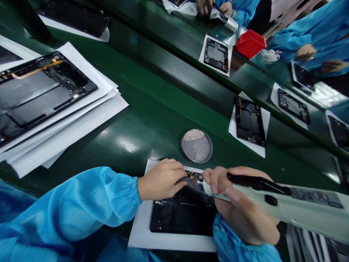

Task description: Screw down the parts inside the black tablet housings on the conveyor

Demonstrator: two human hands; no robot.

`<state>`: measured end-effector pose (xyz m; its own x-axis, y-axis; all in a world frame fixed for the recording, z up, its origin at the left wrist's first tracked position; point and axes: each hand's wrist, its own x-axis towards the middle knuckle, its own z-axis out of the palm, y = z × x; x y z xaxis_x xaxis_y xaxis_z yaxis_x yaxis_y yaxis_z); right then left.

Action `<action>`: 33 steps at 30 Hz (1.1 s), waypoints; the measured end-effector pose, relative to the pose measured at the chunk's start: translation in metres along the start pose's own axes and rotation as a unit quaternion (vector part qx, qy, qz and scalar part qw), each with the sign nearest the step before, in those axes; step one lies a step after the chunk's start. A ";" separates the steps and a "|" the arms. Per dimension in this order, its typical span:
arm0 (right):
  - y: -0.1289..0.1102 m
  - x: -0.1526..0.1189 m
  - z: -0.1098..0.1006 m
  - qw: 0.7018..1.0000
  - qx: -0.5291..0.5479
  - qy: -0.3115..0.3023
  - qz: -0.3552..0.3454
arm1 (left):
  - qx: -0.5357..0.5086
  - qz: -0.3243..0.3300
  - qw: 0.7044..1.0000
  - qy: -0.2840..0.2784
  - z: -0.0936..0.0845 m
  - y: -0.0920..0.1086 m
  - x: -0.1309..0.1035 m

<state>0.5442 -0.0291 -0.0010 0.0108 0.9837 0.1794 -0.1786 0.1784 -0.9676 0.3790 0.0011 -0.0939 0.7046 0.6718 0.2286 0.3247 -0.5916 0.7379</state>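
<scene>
My right hand [242,203] is wrapped round a pale green electric screwdriver [308,207] with a black lever along its top. The driver lies tilted, its metal nose pointing left. Near that nose my left hand [165,179] holds its thumb and fingers pinched together; what sits between them is too small to make out. Below both hands an opened black tablet [182,218] lies on a sheet of white paper [174,242], its upper edge partly hidden by my hands. Just beyond it stands a round metal screw tray [196,146] with a dotted surface.
At the left, another opened tablet [32,96] rests on stacked papers [95,116]. Across the green bench [152,102], more tablets on paper, such as one tablet [250,122], line a conveyor. Co-workers in blue sleeves handle parts beside a red bin [251,43].
</scene>
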 end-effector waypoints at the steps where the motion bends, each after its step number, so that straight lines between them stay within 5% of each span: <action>1: 0.000 0.001 -0.002 1.000 -0.007 0.008 -0.005 | 0.037 -0.001 0.999 0.001 -0.002 0.001 0.000; 7: 0.001 0.004 -0.024 0.993 -0.060 0.090 -0.055 | 0.270 -0.082 0.959 0.042 -0.010 0.024 -0.031; 15: 0.001 0.006 -0.059 0.983 -0.111 0.147 0.022 | 0.293 -0.067 0.953 0.038 -0.003 0.031 -0.077; 21: 0.011 0.011 -0.048 0.990 -0.033 0.133 -0.021 | 0.297 -0.028 0.954 0.034 -0.011 0.031 -0.051; 27: 0.029 0.000 -0.039 0.991 -0.079 0.105 -0.008 | 0.253 0.056 0.965 -0.048 0.007 0.003 0.000; 33: 0.042 -0.005 -0.033 0.997 -0.048 0.060 -0.022 | 0.260 0.090 0.960 -0.056 0.013 -0.015 0.009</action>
<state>0.5689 -0.0260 -0.0486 0.1346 0.9694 0.2054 -0.0803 0.2173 -0.9728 0.3888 0.0109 -0.1113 0.8321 0.5038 0.2319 0.4424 -0.8551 0.2703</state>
